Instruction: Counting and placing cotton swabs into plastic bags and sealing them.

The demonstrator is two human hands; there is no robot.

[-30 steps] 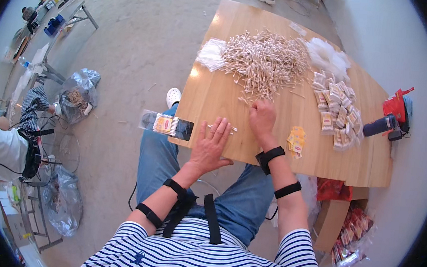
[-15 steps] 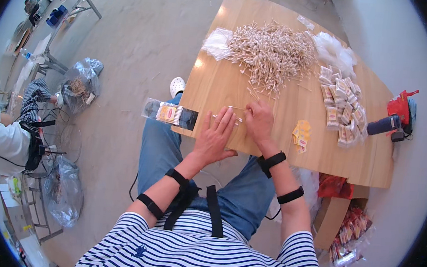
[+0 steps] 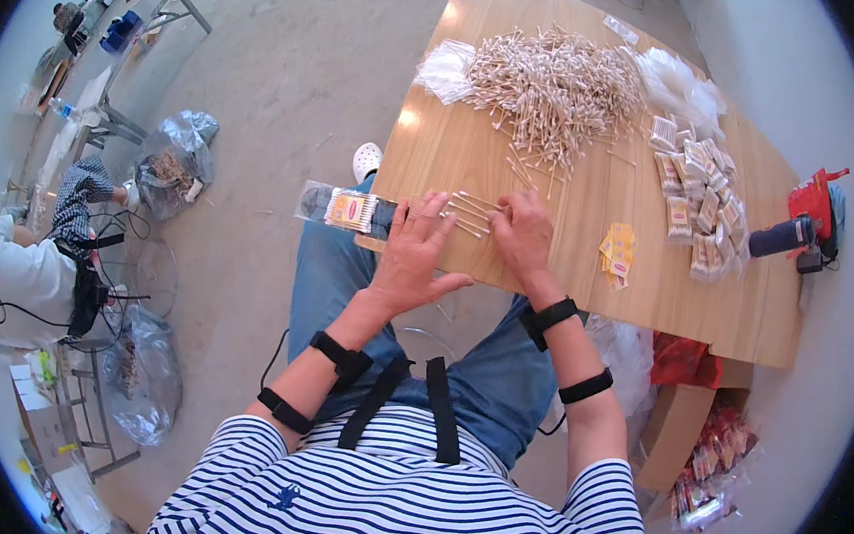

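Observation:
Several cotton swabs (image 3: 473, 208) lie side by side on the wooden table between my two hands. My left hand (image 3: 411, 248) rests flat with its fingers stretched out, the fingertips by the left ends of these swabs. With curled fingers, my right hand (image 3: 522, 236) pinches at their right ends; its fingertips are partly hidden. Beside my left hand, a packet of cotton swabs (image 3: 350, 209) with a yellow and red label lies over the table's left edge, next to a dark strip. Farther back is a large heap of loose cotton swabs (image 3: 557, 92).
Yellow label cards (image 3: 617, 254) lie right of my right hand. Beyond them are packed swab packets (image 3: 694, 188), clear plastic bags (image 3: 677, 86) and a dark cylinder (image 3: 782, 238). A cardboard box (image 3: 680, 428) stands below the table. At far left a person (image 3: 25, 276) sits by bagged swabs.
My left hand has slid left, away from my right hand. More swabs now show lined up between the hands. The whole view has shifted slightly.

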